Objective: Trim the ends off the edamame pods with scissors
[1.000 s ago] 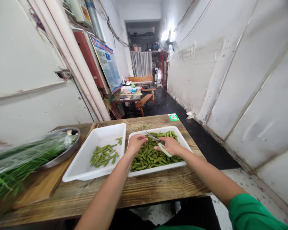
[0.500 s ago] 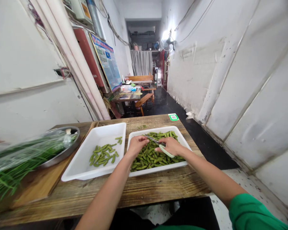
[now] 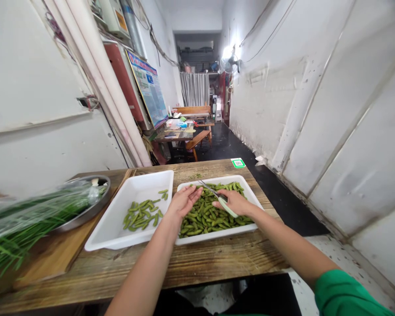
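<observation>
Green edamame pods [image 3: 206,215] fill a white tray [image 3: 213,235] on the wooden table. Over its left part is my left hand [image 3: 183,201], palm turned partly up, with the thumb and forefinger closed on what looks like a single pod, largely hidden by the fingers. My right hand [image 3: 234,202] is wrapped around scissors [image 3: 228,208] with pale green handles. Their slightly parted blades point up and left, close to my left fingertips. To the left, another white tray [image 3: 100,237] holds a smaller batch of pods [image 3: 141,215].
On the left, a metal bowl [image 3: 105,181] and long green stalks [image 3: 26,232] under clear plastic rest by a wooden board [image 3: 52,259]. Green scraps [image 3: 195,176] lie behind the full tray. A QR-code card [image 3: 238,163] marks the far right corner.
My left hand has turned its palm upward, its fingers have spread, and it has moved slightly left from the blades. The scissor blades have parted a little; my right hand stays put.
</observation>
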{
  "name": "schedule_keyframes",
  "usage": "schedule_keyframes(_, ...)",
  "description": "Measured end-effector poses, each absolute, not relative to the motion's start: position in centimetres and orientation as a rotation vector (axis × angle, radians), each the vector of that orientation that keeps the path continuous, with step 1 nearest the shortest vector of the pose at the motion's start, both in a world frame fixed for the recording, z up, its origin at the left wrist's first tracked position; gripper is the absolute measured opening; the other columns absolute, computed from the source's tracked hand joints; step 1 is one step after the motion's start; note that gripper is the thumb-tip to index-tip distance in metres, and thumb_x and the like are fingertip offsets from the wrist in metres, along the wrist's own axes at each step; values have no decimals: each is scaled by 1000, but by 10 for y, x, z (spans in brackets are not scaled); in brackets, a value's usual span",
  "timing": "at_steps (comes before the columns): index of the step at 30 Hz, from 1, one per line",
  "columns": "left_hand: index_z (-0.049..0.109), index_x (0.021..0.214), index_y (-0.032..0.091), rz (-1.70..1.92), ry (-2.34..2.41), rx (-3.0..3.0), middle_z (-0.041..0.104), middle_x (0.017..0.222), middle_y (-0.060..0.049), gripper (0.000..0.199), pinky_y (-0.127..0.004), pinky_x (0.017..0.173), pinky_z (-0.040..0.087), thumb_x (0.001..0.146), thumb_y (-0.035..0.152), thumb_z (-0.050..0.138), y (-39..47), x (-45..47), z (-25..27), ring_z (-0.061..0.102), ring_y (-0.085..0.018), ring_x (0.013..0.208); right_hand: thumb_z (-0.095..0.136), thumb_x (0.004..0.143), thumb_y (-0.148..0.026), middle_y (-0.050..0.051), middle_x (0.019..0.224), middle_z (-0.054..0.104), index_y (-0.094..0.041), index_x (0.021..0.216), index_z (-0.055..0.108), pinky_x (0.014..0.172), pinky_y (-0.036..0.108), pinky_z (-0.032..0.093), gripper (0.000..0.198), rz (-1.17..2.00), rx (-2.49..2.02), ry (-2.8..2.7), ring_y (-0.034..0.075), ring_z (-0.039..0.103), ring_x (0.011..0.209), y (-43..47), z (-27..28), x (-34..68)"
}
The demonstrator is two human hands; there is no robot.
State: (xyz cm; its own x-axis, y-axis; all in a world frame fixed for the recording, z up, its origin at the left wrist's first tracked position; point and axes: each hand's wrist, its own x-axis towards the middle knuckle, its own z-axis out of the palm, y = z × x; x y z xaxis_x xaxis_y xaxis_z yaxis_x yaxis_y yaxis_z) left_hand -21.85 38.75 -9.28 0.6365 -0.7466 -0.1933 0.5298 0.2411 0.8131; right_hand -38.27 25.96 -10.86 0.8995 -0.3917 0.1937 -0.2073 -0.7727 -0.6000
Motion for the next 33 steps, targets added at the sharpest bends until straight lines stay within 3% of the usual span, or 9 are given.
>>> schedule_keyframes(14, 58, 66, 11, -982, -167, 1035, 66, 66, -5, 16, -17, 63, 55, 76, -2, 58, 388, -231, -101, 66, -11, 67, 57, 75, -56, -1, 65, 56, -17, 88, 66, 54, 21, 32, 42, -396, -2449, 360, 11, 44, 58, 261, -109, -383)
schedule_keyframes(23, 55, 67, 13, -957, -263, 1348, 61, 56, -2, 14, -23, 55, 53, 71, 2, 64, 404, -225, -111, 62, -12, 52, 61, 68, -61, -1, 56, 55, -17, 73, 70, 50, 21, 26, 45, -140, -2585, 379, 12, 46, 53, 258, -106, -387)
schedule_keyframes(26, 59, 77, 15, -657, -613, 1703, 59, 54, 1, 5, -26, 54, 50, 74, 13, 62, 416, -214, -106, 59, -14, 49, 61, 67, -63, 2, 61, 60, -17, 78, 70, 51, 22, 28, 47, -155, -2609, 460, 14, 51, 57, 258, -106, -386)
schedule_keyframes(28, 62, 88, 18, -322, -837, 1959, 62, 62, -1, 13, -30, 61, 50, 77, 20, 56, 427, -202, -97, 62, -17, 58, 59, 69, -63, 3, 64, 63, -18, 81, 70, 52, 22, 29, 48, -199, -2621, 510, 15, 53, 59, 257, -106, -386)
schedule_keyframes(31, 65, 104, 20, 224, -910, 2349, 65, 95, -11, 30, -38, 76, 47, 80, 20, 47, 444, -181, -81, 63, -26, 85, 57, 70, -62, 4, 69, 65, -19, 84, 69, 54, 23, 31, 47, -251, -2626, 533, 16, 56, 62, 255, -109, -385)
schedule_keyframes(33, 63, 112, 19, 435, -867, 2550, 56, 118, -17, 37, -41, 81, 45, 79, 21, 47, 449, -173, -74, 59, -31, 98, 57, 71, -62, 4, 69, 65, -20, 83, 69, 54, 23, 31, 45, -284, -2621, 553, 17, 56, 63, 254, -111, -383)
